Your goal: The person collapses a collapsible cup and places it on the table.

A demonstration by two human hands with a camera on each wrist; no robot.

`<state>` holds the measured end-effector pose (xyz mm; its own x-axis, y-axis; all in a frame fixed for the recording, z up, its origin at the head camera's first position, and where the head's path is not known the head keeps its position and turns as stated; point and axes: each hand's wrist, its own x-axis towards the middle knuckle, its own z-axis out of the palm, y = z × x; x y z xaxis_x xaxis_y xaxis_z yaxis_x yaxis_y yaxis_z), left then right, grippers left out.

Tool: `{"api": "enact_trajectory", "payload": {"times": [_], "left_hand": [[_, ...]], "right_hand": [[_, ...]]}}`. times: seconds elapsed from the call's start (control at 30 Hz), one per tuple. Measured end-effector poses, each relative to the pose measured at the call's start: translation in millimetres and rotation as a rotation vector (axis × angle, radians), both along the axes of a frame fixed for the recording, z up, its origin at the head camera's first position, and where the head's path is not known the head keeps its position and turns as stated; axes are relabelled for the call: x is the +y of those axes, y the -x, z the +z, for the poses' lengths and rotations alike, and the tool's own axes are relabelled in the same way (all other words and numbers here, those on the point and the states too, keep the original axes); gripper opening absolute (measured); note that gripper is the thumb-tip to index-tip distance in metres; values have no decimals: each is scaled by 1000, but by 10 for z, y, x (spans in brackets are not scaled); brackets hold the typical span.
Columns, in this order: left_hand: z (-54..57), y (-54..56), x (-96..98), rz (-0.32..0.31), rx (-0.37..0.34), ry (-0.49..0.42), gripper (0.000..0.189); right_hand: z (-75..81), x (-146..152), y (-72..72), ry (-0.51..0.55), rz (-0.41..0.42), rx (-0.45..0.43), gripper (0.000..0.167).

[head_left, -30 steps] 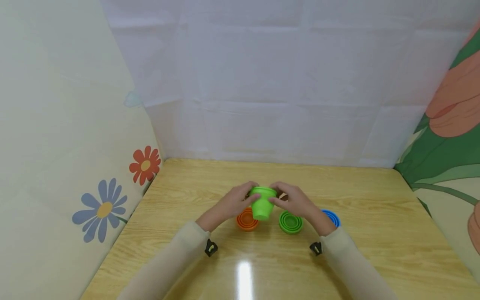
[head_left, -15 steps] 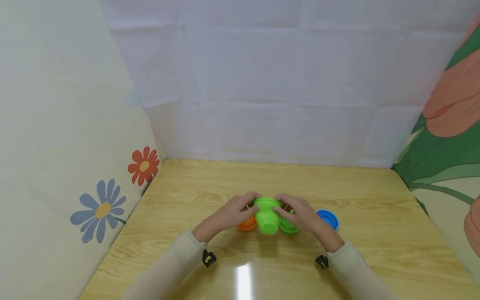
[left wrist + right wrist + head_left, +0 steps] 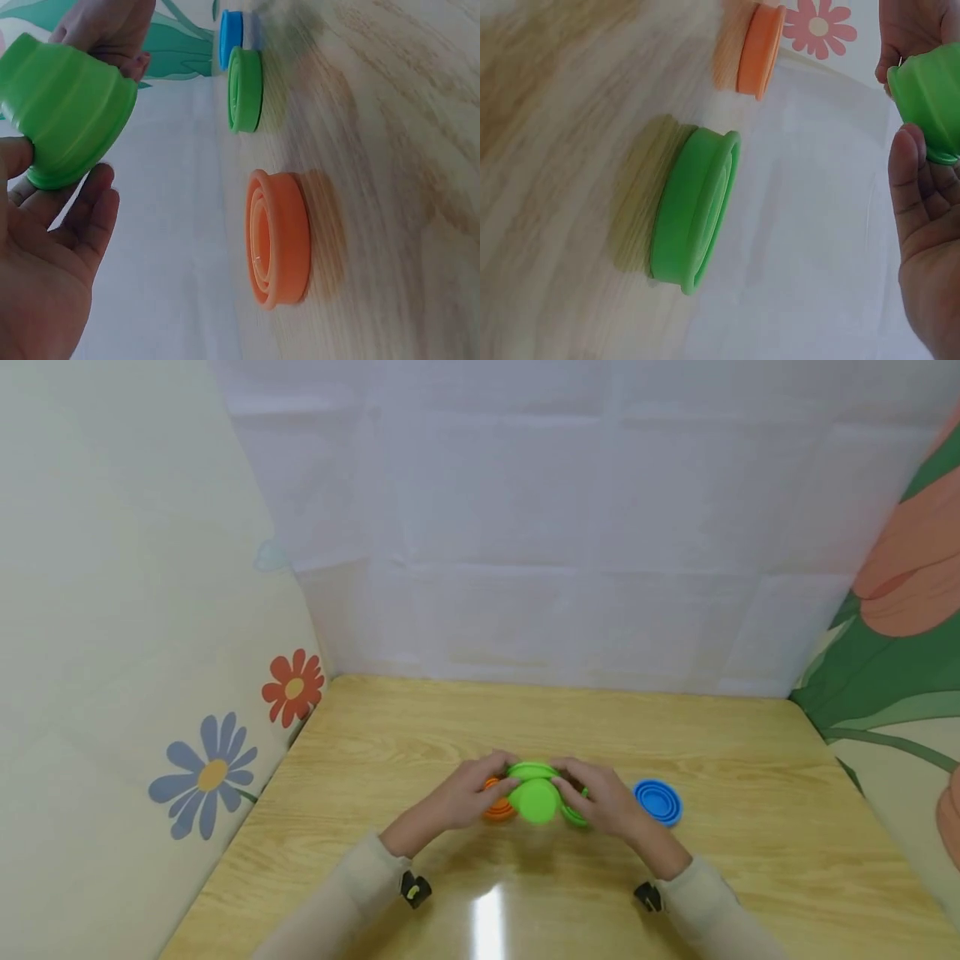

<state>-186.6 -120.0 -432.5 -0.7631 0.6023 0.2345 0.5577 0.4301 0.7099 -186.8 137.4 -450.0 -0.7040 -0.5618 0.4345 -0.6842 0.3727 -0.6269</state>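
Note:
Both hands hold a green collapsible cup (image 3: pixel 537 802) by its rim, raised over the table. Its round base faces the head camera, and its ridged wall shows expanded in the left wrist view. On one side of the rim the left hand (image 3: pixel 463 795) grips with thumb and fingers; opposite it, the right hand (image 3: pixel 607 800) does the same. Below, an orange collapsed cup (image 3: pixel 281 240) and a second green cup (image 3: pixel 694 210), also flattened into rings, lie on the table. In the head view the hands and the held cup partly cover these two.
A blue collapsed cup (image 3: pixel 658 802) lies to the right of the right hand on the wooden table (image 3: pixel 420 718). A white cloth (image 3: pixel 487 527) hangs behind the table, with flower-printed cloth at both sides.
The held green cup has come down and tipped, so its base now points at the head camera rather than downward. Both hands moved with it, keeping their grip; the blue cup is now uncovered.

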Motion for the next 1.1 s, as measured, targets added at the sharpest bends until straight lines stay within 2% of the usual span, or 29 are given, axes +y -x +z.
{"api": "enact_trajectory", "payload": {"times": [0.13,0.5,0.67,0.9,1.0,1.1], "left_hand": [[-14,-31,28,-17,28,6,20],[-39,-64,163,58,110,40,22],[-59,-47,166,40,55,-43,26],[-93,-51,157,-69,-97,-149,32],[-104,-63,166,-71,-115,-155,33],[-111,-73,179,-56,-84,-150,32]], "right_hand": [[-26,-1,-22,28,-15,-14,22],[-87,76,-72,165,72,-172,27],[-89,86,-86,172,36,-146,27],[-85,95,-140,99,-60,-93,29],[-103,89,-156,106,-65,-108,29],[-124,83,-162,144,-62,-141,30]]}}
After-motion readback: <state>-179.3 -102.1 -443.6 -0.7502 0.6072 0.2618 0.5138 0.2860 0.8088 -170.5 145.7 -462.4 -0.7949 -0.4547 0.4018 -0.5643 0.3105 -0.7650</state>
